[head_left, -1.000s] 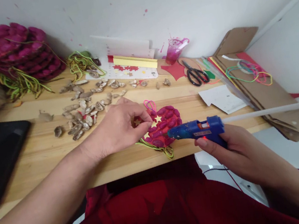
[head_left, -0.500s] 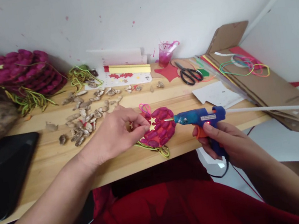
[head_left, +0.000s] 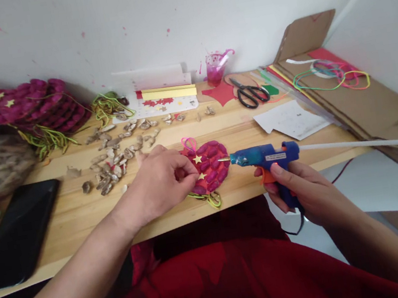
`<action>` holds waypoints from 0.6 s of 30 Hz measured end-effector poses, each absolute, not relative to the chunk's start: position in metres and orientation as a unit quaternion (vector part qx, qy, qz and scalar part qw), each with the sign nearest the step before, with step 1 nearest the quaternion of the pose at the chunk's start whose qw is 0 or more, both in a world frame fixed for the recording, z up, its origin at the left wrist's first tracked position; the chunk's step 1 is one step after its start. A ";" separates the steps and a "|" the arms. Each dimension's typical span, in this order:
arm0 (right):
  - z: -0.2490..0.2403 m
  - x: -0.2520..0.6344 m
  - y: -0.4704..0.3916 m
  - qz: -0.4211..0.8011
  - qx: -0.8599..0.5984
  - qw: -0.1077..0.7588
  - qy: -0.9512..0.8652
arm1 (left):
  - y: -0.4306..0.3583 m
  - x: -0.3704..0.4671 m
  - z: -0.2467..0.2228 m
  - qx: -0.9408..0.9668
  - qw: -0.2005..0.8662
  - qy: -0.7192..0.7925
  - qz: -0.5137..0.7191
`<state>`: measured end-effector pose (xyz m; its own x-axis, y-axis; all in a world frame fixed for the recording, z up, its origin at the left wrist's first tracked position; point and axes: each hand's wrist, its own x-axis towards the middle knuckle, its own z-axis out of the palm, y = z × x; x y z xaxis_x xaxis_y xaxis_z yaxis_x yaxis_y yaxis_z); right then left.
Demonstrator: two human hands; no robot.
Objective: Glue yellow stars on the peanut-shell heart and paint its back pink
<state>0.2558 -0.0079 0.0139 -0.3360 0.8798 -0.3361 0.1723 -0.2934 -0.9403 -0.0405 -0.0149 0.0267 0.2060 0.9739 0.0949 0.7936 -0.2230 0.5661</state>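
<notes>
drawn back and levelled since a second ago: the blue glue gun (head_left: 261, 155), whose nozzle was then well in over the magenta disc (head_left: 214, 166) and now points at its right edge. pinched yellow star (head_left: 202, 176) sits lower over the disc than before, having moved with the left fingertips.

left hand (head_left: 163, 178): thumb and forefinger pressed together at the tips on that star; other fingers curled, partly hidden. hand covers the disc's left side.

right hand (head_left: 300, 183): wrapped round the gun's handle, thumb along the side by a small red light, fingers about the orange trigger (head_left: 266, 175); cannot tell how far it is squeezed. white glue stick (head_left: 366, 142) juts from the rear. cannot tell whether nozzle touches the disc.

disc lies flat on the wooden table (head_left: 69, 216), near the front edge, between the hands. second star (head_left: 197, 159) on its upper part; pink loop (head_left: 189, 143) at the far side, yellow-green cord (head_left: 214, 200) at the near side.

beyond the left hand, scattered peanut shells (head_left: 112, 166). farther left, a black tablet (head_left: 16, 233) and a stack of magenta pieces (head_left: 43, 106). behind the disc, toward the wall, a stained cup (head_left: 215, 72) and black-handled scissors (head_left: 251, 93).
</notes>
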 end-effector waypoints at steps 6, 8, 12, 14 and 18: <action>0.010 0.259 -0.009 0.625 -0.511 0.282 -0.518 | -0.015 -0.032 0.032 0.745 0.164 0.621 0.182; 0.009 0.260 -0.009 0.624 -0.508 0.281 -0.523 | -0.015 -0.030 0.034 0.745 0.160 0.624 0.173; 0.007 0.262 -0.008 0.627 -0.506 0.275 -0.525 | -0.016 -0.028 0.035 0.745 0.152 0.631 0.153; 0.006 0.263 -0.008 0.628 -0.507 0.274 -0.523 | -0.017 -0.028 0.034 0.748 0.139 0.631 0.153; 0.006 0.264 -0.008 0.628 -0.511 0.277 -0.518 | -0.023 -0.033 0.032 0.759 0.099 0.619 0.178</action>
<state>0.2639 -0.0082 0.0059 -0.3245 0.8768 -0.3550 0.1814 -0.3107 -0.9330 -0.0326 -0.0226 0.0318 0.1711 0.9742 0.1474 0.9036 -0.2148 0.3707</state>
